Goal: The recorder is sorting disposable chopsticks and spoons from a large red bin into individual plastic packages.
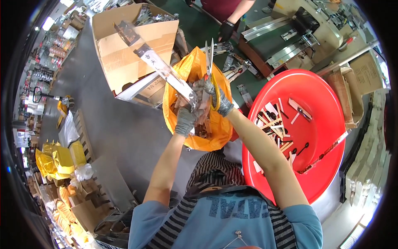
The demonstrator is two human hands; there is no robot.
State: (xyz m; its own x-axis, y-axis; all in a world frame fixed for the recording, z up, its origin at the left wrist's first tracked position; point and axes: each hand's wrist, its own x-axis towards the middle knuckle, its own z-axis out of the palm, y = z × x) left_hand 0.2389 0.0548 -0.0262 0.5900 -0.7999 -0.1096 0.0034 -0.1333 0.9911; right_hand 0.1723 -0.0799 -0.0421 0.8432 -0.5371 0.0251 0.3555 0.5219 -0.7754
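A long clear plastic packet [163,71] with a white paper label slants up and left from my hands, over a cardboard box. My left hand [185,121], in a grey glove, is closed on its lower end. Scissors [209,62] with yellow handles are in my gloved right hand [220,101], blades pointing up and slightly apart. The right fingers are also close to the packet's lower end; whether they pinch it is hard to make out. Both hands are over the mouth of an orange plastic bag [222,135] with clear plastic pieces inside.
To the right stands a large red tub [321,166] holding loose utensils with black and pale handles. An open cardboard box [112,62] is at the far left of the bag. Across from me, a person's black-gloved hand [226,31] is near a machine [304,25].
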